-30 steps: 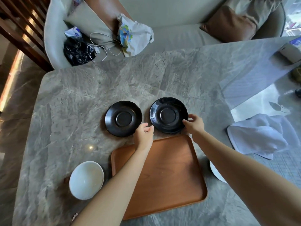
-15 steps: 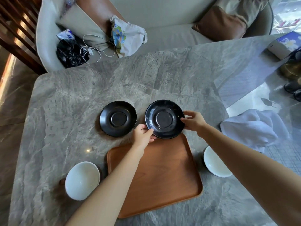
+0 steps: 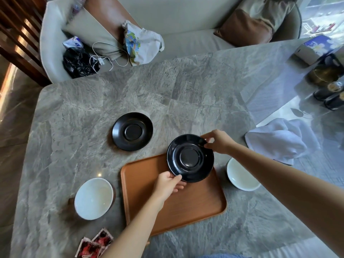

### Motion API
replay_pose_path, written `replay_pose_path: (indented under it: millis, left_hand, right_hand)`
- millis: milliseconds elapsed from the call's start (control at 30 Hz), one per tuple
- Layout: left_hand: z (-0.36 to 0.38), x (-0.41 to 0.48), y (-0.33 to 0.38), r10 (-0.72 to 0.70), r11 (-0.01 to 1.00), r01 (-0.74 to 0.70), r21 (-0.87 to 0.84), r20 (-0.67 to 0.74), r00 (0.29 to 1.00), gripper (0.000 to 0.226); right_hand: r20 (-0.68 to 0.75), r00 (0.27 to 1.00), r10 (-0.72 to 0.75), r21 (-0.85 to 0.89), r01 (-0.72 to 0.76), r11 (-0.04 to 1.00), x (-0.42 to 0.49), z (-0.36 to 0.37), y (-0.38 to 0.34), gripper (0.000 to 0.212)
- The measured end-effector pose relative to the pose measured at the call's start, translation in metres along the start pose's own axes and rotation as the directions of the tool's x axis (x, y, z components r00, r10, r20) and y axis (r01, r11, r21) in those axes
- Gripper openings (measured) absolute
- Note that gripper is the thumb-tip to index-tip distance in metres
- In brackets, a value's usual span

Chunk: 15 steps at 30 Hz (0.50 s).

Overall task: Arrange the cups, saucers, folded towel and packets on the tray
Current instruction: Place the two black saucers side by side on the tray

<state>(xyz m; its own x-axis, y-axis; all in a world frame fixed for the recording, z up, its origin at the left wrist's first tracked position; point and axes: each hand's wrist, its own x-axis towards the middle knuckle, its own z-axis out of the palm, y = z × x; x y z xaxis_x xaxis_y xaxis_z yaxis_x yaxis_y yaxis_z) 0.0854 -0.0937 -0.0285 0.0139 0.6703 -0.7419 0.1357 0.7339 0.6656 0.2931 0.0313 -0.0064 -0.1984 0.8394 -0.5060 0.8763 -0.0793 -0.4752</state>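
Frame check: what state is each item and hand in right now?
Held saucer, upright, over the tray's far right corner.
Left hand, grips that saucer's near rim.
Right hand, grips its far rim.
Other saucer, flat on the table, untouched.
Tray, flat on the table.
Left cup, upright, empty, beside the tray.
Right cup, upright, empty, beside the tray.
Towel, bunched, not folded, off the tray.
Packets, flat on the table, off the tray.

I'm looking down on a grey veined marble worktop (image 3: 93,118) — glare washing over its right side. Beyond it I've got a pale sofa (image 3: 186,40) with brown cushions (image 3: 243,29), dark wooden slats (image 3: 16,40) far left, warm light on the glossy floor (image 3: 11,112).
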Motion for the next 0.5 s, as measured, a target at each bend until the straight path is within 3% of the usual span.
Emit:
replay_pose_path:
  millis: [267,500]
  left_hand:
    - [0.001,-0.015,-0.011,0.006,0.993,-0.013,0.116,0.059,0.998,0.020]
    - [-0.003,-0.015,-0.012,-0.002,0.985,-0.011,0.174,0.077,0.997,0.023]
  right_hand:
    - [0.008,1.000,-0.024,-0.086,0.025,0.996,-0.014,0.015,0.000,0.040]
    - [-0.074,0.996,-0.042,-0.178,0.028,0.984,-0.016,0.020,0.001,0.039]
